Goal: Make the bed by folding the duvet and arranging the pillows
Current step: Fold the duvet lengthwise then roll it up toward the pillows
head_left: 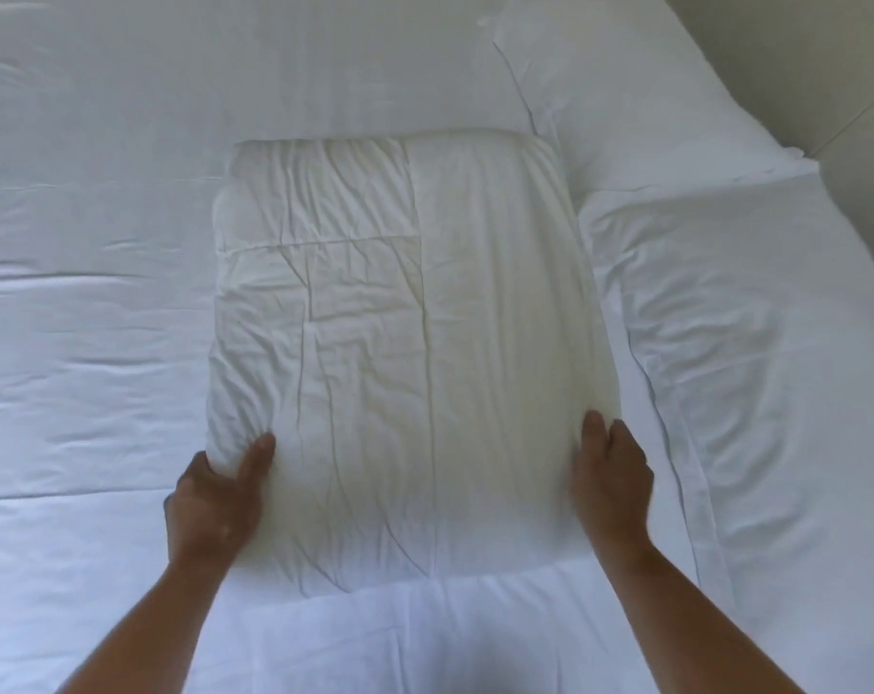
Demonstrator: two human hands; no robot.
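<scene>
Left hand [214, 498] and right hand [610, 473] grip the folded duvet [405, 318], lengthwise away.

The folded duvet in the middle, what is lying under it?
The folded duvet lies on the white sheet, which shows around it. Anything directly beneath is covered. The left hand and right hand grip its near edges.

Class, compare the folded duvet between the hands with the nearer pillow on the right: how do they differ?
The folded duvet looks creamy; the nearer pillow looks bluish-white. The left hand and right hand grip the duvet's sides; the pillow is untouched. Both are creased and lie on the sheet.
</scene>
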